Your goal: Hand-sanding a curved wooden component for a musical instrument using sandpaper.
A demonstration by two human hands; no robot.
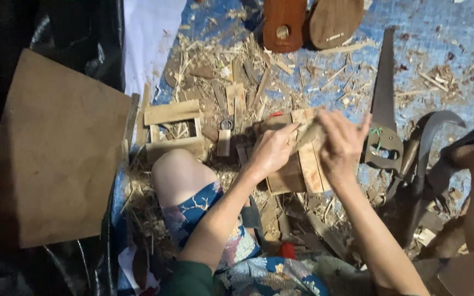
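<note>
My left hand [272,149] is closed around a short pale piece of wood [308,133], held over a block of wooden boards [303,164] on the blue floor. My right hand [340,143] rests its fingers on the other end of the same piece, fingertips spread above it. Something red and thin [274,115] pokes out just beyond my left hand; what it belongs to is hidden. My bare knee [179,172] lies left of the hands.
A handsaw [382,109] and a curved blade [432,131] lie to the right. A small wooden frame [174,131] sits left amid shavings. Two small stringed-instrument bodies [283,24] lie at the top. A large brown board [56,148] fills the left.
</note>
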